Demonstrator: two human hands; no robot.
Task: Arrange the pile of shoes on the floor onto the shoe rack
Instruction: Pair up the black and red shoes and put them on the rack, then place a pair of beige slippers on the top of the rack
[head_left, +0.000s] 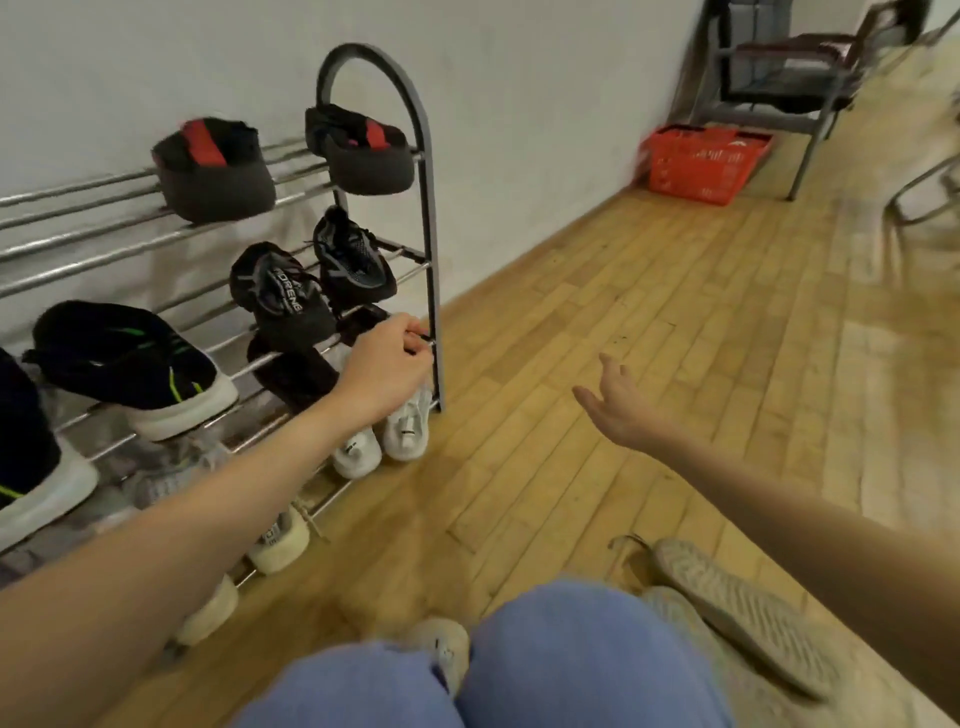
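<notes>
The metal shoe rack (432, 234) stands against the wall on the left. Its top tier holds two black-and-red shoes (215, 171), and black sneakers (280, 296) sit one tier down. White shoes (408, 431) rest on the bottom tier. My left hand (387, 366) reaches to the rack's right end, fingers curled on the edge of a black shoe (363, 318) on a lower tier. My right hand (615, 402) hovers open over the bare floor, holding nothing. A grey shoe (748, 613) lies sole-up on the floor at lower right, on top of another.
Black shoes with green stripes (130, 364) and cream shoes (278, 545) fill the rack's left part. A red basket (701, 161) and a chair (779, 78) stand by the wall at the back. My knees in blue trousers (571, 660) are at the bottom, with a pale shoe (441, 644) between them.
</notes>
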